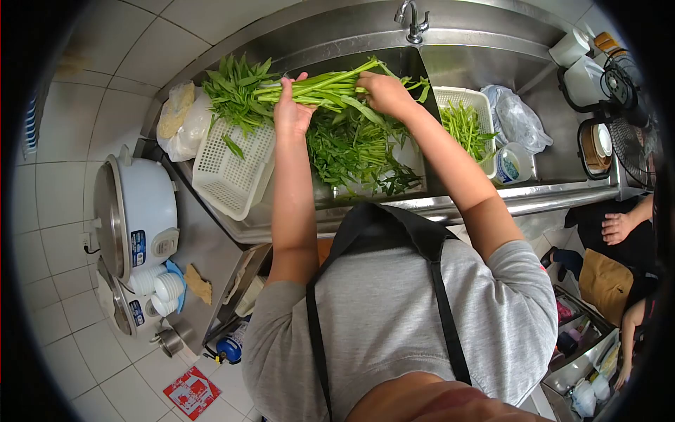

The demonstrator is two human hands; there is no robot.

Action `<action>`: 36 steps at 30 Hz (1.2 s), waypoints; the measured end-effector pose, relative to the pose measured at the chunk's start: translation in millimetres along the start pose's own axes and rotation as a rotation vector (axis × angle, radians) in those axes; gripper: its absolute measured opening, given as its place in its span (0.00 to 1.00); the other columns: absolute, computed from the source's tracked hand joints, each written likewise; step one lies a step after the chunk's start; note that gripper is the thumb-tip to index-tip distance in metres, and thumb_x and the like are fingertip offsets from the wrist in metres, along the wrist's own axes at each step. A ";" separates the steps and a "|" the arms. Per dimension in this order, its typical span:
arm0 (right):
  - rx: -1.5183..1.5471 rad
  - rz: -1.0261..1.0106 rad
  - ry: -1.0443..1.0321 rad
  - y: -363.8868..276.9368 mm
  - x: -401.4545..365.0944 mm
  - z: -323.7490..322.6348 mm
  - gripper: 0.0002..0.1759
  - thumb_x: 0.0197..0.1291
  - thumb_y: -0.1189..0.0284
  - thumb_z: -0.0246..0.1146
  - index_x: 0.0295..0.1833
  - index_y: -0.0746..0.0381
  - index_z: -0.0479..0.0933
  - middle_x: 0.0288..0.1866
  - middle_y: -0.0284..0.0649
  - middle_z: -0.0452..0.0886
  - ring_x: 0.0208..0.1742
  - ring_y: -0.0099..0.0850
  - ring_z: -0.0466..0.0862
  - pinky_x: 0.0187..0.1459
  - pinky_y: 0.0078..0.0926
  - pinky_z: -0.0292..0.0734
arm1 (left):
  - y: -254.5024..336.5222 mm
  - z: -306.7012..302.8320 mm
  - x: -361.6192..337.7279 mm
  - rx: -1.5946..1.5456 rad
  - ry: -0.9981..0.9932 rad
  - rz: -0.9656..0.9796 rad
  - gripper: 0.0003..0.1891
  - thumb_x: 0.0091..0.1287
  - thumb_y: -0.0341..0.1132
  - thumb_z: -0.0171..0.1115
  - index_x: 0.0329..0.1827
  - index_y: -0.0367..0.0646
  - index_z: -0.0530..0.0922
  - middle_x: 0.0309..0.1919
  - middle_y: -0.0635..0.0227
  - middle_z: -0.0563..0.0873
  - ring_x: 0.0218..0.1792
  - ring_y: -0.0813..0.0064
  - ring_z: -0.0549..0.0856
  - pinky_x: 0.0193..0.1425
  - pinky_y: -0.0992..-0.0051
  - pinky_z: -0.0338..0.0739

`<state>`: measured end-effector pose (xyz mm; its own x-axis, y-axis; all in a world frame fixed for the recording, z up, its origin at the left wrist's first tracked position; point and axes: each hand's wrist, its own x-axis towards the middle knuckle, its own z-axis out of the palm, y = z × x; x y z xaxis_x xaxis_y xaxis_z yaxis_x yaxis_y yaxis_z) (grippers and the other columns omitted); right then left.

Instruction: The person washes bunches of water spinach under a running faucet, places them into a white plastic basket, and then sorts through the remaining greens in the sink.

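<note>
A long bunch of water spinach [327, 88] lies sideways over the sink, its leafy end to the left. My left hand [294, 111] holds it from below around the middle of the stems, thumb in front. Toward the right end, my right hand [387, 94] has its fingers closed around the stems; its fingertips are partly hidden. Beneath both hands, a heap of loose leafy greens [355, 151] fills the sink basin. A white perforated basket [228, 176] stands tilted on the left, with leaves of the bunch above its back edge and a loose sprig inside.
Right of the basin, a white basket [485, 98] holds cut green stems, beside plastic bags [520, 119] and a tub [512, 163]. The faucet [415, 24] rises behind. Left are a filled bag [184, 123] and a large rice cooker [144, 214]. Other people [619, 232] are at right.
</note>
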<state>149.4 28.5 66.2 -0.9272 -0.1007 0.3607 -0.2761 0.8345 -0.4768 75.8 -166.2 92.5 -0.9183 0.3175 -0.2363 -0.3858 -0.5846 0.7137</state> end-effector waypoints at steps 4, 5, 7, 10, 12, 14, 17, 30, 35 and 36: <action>0.336 0.224 0.103 17.0 -4.2 14.7 0.09 0.47 0.72 0.62 0.37 0.61 0.77 0.33 0.43 0.78 0.37 0.40 0.78 0.38 0.35 0.70 | -8.2 -0.1 2.6 0.022 -0.030 -0.008 0.12 0.66 0.46 0.47 0.40 0.47 0.67 0.47 0.62 0.76 0.48 0.60 0.76 0.49 0.50 0.72; 0.507 0.369 0.124 17.2 -5.9 15.1 0.09 0.48 0.71 0.63 0.36 0.61 0.77 0.30 0.43 0.78 0.36 0.38 0.78 0.37 0.33 0.70 | -11.2 -0.9 2.7 -0.028 -0.011 -0.036 0.12 0.66 0.45 0.47 0.40 0.47 0.67 0.47 0.62 0.76 0.48 0.61 0.76 0.48 0.50 0.73; 0.631 0.447 0.137 22.0 -6.9 19.7 0.08 0.48 0.71 0.64 0.35 0.61 0.78 0.27 0.39 0.78 0.33 0.30 0.77 0.35 0.27 0.68 | -17.2 -3.3 4.0 -0.080 -0.001 -0.044 0.12 0.65 0.45 0.48 0.41 0.47 0.67 0.47 0.61 0.75 0.48 0.59 0.76 0.50 0.49 0.72; 1.274 0.748 0.207 37.8 -11.9 20.5 0.06 0.50 0.72 0.63 0.35 0.60 0.77 0.27 0.29 0.76 0.17 0.17 0.64 0.20 0.15 0.57 | -23.5 -12.2 9.7 -0.196 0.066 -0.012 0.13 0.66 0.45 0.45 0.41 0.44 0.69 0.48 0.56 0.75 0.51 0.53 0.74 0.55 0.45 0.68; 1.379 0.729 0.323 59.3 -18.4 18.7 0.06 0.52 0.72 0.62 0.36 0.59 0.76 0.26 0.28 0.76 0.14 0.15 0.60 0.17 0.14 0.53 | -17.5 -22.6 10.0 -0.207 0.032 -0.006 0.14 0.66 0.46 0.45 0.41 0.44 0.68 0.48 0.56 0.75 0.51 0.53 0.73 0.55 0.44 0.67; 1.408 0.708 0.409 79.2 -26.2 9.3 0.05 0.54 0.71 0.60 0.37 0.59 0.75 0.26 0.28 0.76 0.15 0.15 0.61 0.17 0.13 0.54 | -7.0 -28.6 9.7 -0.223 -0.023 -0.007 0.16 0.66 0.46 0.44 0.44 0.42 0.68 0.50 0.55 0.74 0.53 0.53 0.72 0.55 0.44 0.67; 1.316 0.659 0.532 90.4 -34.7 -26.7 0.06 0.58 0.68 0.57 0.38 0.58 0.73 0.31 0.28 0.76 0.19 0.15 0.64 0.19 0.11 0.59 | 10.5 -30.9 5.5 -0.170 -0.061 0.026 0.17 0.66 0.46 0.45 0.47 0.42 0.68 0.51 0.54 0.73 0.54 0.53 0.72 0.56 0.45 0.66; 0.957 0.304 0.612 84.6 -16.5 -81.6 0.09 0.64 0.69 0.49 0.45 0.63 0.67 0.29 0.33 0.71 0.27 0.20 0.70 0.35 0.20 0.72 | 42.3 -34.4 29.7 -0.064 0.000 -0.008 0.15 0.66 0.41 0.48 0.47 0.39 0.69 0.48 0.51 0.75 0.49 0.53 0.76 0.52 0.48 0.72; 0.398 0.420 0.909 90.9 -10.1 -83.0 0.10 0.59 0.67 0.56 0.43 0.61 0.73 0.30 0.35 0.77 0.31 0.21 0.74 0.37 0.19 0.70 | 43.8 -32.2 38.1 -0.047 0.059 0.026 0.16 0.66 0.42 0.48 0.48 0.39 0.68 0.49 0.50 0.74 0.49 0.52 0.75 0.51 0.47 0.72; 0.425 0.401 0.701 85.9 -8.4 -80.6 0.10 0.57 0.67 0.58 0.42 0.61 0.75 0.31 0.35 0.79 0.34 0.22 0.76 0.40 0.20 0.70 | 44.7 -29.2 36.9 -0.047 0.060 0.010 0.16 0.66 0.42 0.48 0.48 0.39 0.67 0.50 0.51 0.74 0.50 0.52 0.75 0.51 0.46 0.72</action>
<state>153.9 144.6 86.9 -0.6456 0.6221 0.4428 -0.1653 0.4523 -0.8764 22.1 -202.4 96.5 -0.9251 0.2669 -0.2700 -0.3794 -0.6226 0.6844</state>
